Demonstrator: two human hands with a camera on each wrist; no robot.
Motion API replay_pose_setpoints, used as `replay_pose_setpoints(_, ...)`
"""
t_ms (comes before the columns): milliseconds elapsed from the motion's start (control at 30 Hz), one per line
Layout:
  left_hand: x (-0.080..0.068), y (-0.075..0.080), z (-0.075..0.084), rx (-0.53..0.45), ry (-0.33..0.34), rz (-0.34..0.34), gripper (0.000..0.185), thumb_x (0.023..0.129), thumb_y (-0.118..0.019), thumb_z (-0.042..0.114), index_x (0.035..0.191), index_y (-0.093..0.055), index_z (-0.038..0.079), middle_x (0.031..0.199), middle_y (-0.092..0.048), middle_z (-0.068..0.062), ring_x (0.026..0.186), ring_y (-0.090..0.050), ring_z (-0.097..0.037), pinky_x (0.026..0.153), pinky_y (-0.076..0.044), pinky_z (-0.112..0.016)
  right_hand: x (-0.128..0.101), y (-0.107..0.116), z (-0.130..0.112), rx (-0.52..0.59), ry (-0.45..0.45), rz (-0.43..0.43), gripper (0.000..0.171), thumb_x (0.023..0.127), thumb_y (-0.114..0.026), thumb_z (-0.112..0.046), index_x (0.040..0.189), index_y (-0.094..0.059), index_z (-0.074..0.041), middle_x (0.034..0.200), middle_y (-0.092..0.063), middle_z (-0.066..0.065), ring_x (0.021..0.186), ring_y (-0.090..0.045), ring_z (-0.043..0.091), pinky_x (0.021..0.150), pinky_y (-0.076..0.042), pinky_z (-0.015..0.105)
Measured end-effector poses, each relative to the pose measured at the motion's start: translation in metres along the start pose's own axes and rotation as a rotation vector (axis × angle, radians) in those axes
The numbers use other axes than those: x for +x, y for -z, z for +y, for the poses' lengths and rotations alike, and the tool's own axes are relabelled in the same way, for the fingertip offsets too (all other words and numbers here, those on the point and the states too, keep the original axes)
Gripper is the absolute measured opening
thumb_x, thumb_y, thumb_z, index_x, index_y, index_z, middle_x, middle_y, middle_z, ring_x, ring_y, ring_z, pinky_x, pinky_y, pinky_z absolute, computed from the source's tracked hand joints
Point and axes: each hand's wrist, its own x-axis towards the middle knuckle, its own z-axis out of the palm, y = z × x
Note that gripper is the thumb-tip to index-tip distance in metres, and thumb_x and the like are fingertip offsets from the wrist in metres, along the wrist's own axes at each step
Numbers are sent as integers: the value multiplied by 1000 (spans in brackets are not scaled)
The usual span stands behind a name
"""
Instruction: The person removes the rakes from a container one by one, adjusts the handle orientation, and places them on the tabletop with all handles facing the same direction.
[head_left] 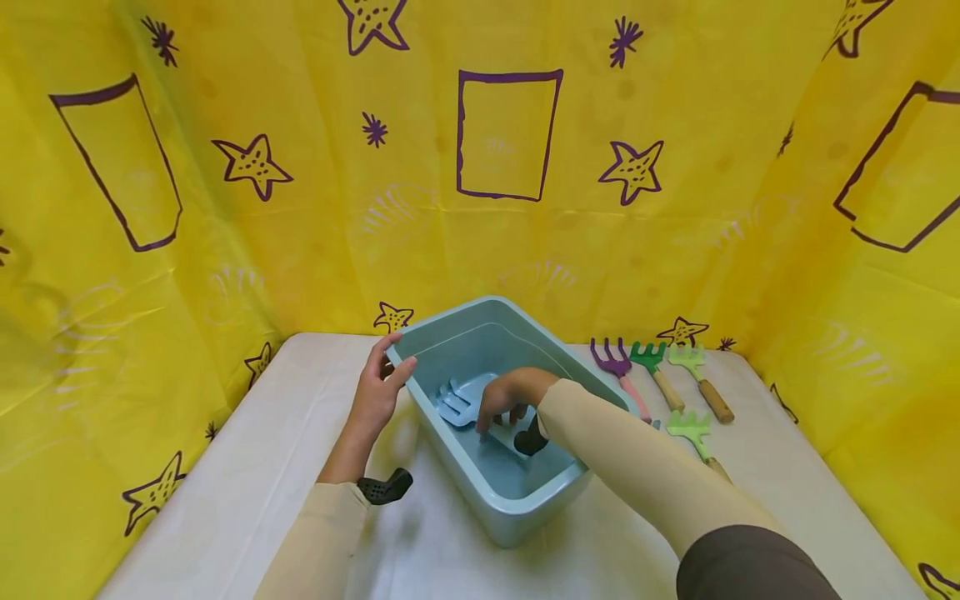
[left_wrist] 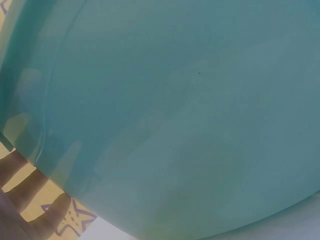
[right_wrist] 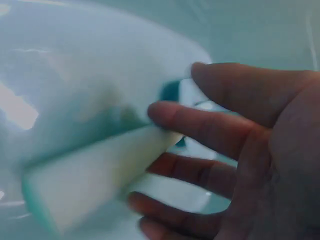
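Observation:
My left hand (head_left: 378, 392) grips the left rim of a light blue plastic tub (head_left: 513, 504), thumb at the rim. In the left wrist view, its fingers (left_wrist: 52, 215) lie by the tub's outer wall. My right hand (head_left: 513, 396) reaches down inside the tub. A small blue hand rake (head_left: 456, 408) lies there, prongs toward the left wall. In the right wrist view, the right fingers (right_wrist: 200, 127) are spread and slightly bent beside the rake's pale handle (right_wrist: 95, 180), not closed round it. Whether a fingertip touches it I cannot tell.
Right of the tub on the white table (head_left: 247, 492) lie hand rakes: a purple one (head_left: 613, 362), a dark green one (head_left: 651, 358) and two light green ones, one farther back (head_left: 688, 358), one nearer (head_left: 692, 427). Yellow patterned cloth (head_left: 322, 250) surrounds the table's back and sides.

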Motion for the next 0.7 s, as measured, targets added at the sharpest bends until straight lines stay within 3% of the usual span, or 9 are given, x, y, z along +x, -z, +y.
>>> replay_pose_setpoints(133, 8, 2, -13, -9, -5, 3, 54, 99, -55, 27, 148, -34, 18, 148, -37, -15, 128, -40, -38, 103, -38, -54, -5, 7, 5, 74, 12, 58, 13, 89, -67, -15, 98, -71, -7, 95, -60, 7, 85, -59, 29, 84, -52, 43)
replay_pose_setpoints(267, 19, 2, -35, -22, -2, 12, 53, 99, -57, 29, 147, -35, 25, 148, -37, -12, 128, -41, -37, 103, -39, -54, -8, 14, 11, 78, 61, 101, 21, 88, -63, -1, 105, -74, -9, 89, -61, 4, 81, -56, 26, 80, -53, 43)
replay_pose_setpoints(333, 20, 2, -38, -17, -6, 16, 53, 98, -57, 32, 146, -35, 27, 148, -38, -10, 128, -41, -36, 103, -39, -53, -8, 16, 14, 88, 74, 129, 22, 87, -63, 1, 106, -72, -6, 88, -61, 4, 80, -56, 25, 76, -53, 41)
replay_pose_setpoints(567, 15, 1, -30, -21, -11, 9, 53, 99, -56, 28, 147, -35, 25, 149, -36, -12, 129, -40, -37, 103, -39, -54, -8, 23, 21, 208, 124, 263, 4, 85, -63, -3, 87, -66, -2, 76, -58, 5, 61, -54, 17, 53, -46, 26)
replay_pose_setpoints(700, 7, 1, -13, -19, -9, -9, 54, 99, -55, 24, 148, -33, 17, 149, -35, -17, 129, -40, -40, 103, -38, -55, -12, 25, 20, 276, 109, 265, 11, 87, -64, -8, 84, -66, 2, 68, -59, 8, 52, -52, 18, 46, -44, 27)
